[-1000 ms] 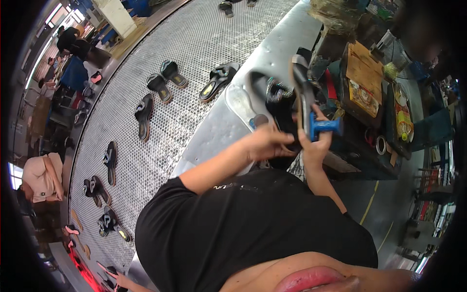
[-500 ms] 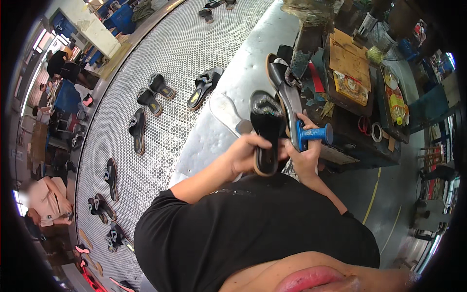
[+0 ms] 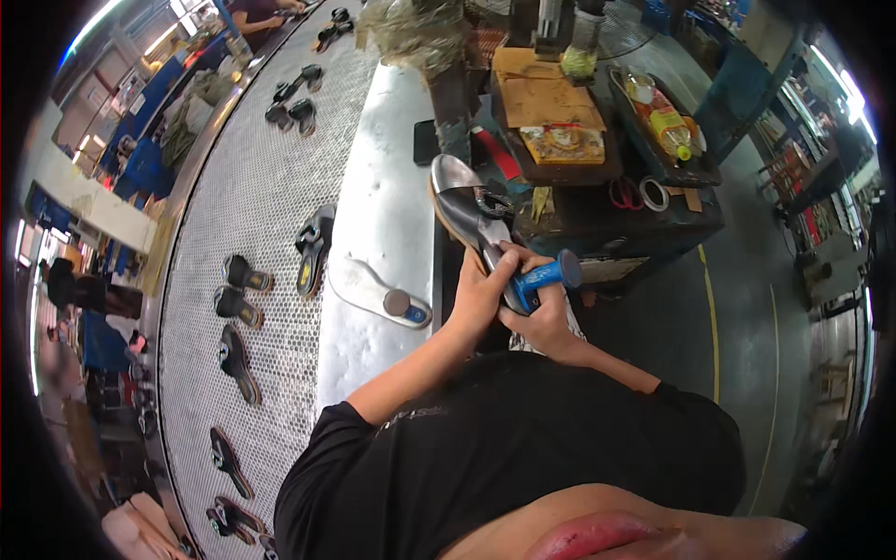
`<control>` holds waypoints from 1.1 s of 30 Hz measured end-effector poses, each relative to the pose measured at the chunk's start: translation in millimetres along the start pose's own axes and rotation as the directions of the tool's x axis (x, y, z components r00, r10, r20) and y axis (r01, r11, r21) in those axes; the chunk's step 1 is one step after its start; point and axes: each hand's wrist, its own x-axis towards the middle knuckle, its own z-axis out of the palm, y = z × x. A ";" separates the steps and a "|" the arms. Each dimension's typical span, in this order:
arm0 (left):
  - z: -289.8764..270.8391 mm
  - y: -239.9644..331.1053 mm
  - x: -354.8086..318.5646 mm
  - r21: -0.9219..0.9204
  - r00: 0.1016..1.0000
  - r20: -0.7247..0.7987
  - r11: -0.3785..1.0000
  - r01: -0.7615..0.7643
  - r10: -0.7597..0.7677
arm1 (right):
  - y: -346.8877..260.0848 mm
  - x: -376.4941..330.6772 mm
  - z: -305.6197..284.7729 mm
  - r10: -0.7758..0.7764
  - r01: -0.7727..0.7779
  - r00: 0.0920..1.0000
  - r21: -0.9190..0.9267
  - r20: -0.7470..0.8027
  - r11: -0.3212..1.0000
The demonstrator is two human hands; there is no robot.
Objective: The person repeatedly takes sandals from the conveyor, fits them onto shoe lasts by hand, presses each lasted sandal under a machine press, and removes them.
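In front of my chest, my left hand point(image 3: 479, 297) is closed around the heel end of a black slide sandal point(image 3: 455, 207) with a glittering strap and a silvery toe area. My right hand point(image 3: 549, 325) closes around the same end, at the base of a blue peg-like handle point(image 3: 551, 273) with a round flat knob. That handle belongs to a sole-shaped form, mostly hidden by my fingers and the sandal. A matching pale grey sole-shaped form point(image 3: 359, 278), with a blue heel and a round knob, lies on the metal ledge to the left. Whether a second sandal is in my hands, I cannot tell.
Several black sandals point(image 3: 245, 273) rest on the perforated metal belt point(image 3: 280, 177) beyond the ledge point(image 3: 369, 205). On the right, a dark bench point(image 3: 616, 233) carries cardboard point(image 3: 541, 98), a tape roll point(image 3: 653, 194) and a tray with a bottle point(image 3: 667, 131). A black phone-like rectangle point(image 3: 425, 142) lies nearby.
The black sandal that my left hand held separately no longer shows apart. My left hand has moved right, beside my right hand on the sandal with the blue handle. The view has turned right.
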 end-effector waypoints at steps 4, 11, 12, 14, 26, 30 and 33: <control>5.4 63.7 28.4 0.738 0.941 0.331 0.601 -0.307 0.075 | 11.4 52.4 -50.7 -0.060 0.042 0.984 -0.106 -0.168 0.994; 51.0 180.5 1.2 -0.215 0.799 0.574 0.975 -0.064 0.179 | 148.9 204.7 -150.7 -0.071 -0.141 0.959 -0.682 -0.273 0.717; 76.5 166.6 -16.6 -0.211 0.811 0.555 0.974 -0.079 0.185 | 165.1 215.4 -158.5 -0.035 -0.177 0.964 -0.738 -0.262 0.651; 70.2 167.0 -26.8 -0.197 0.816 0.547 0.976 -0.095 0.189 | 158.9 216.8 -167.3 -0.006 -0.179 0.969 -0.724 -0.245 0.666; 54.4 169.0 -10.6 -0.109 0.831 0.458 0.947 -0.301 0.317 | 190.3 252.4 -192.0 0.011 -0.129 0.990 -0.868 -0.142 0.480; 46.8 176.2 -18.1 -0.016 0.831 0.403 0.911 -0.413 0.384 | 169.8 266.2 -196.9 -0.001 -0.228 0.962 -0.808 -0.272 0.543; 30.7 184.1 -29.1 0.073 0.836 0.371 0.885 -0.459 0.404 | 173.0 289.4 -180.2 0.043 -0.225 0.965 -0.737 -0.258 0.637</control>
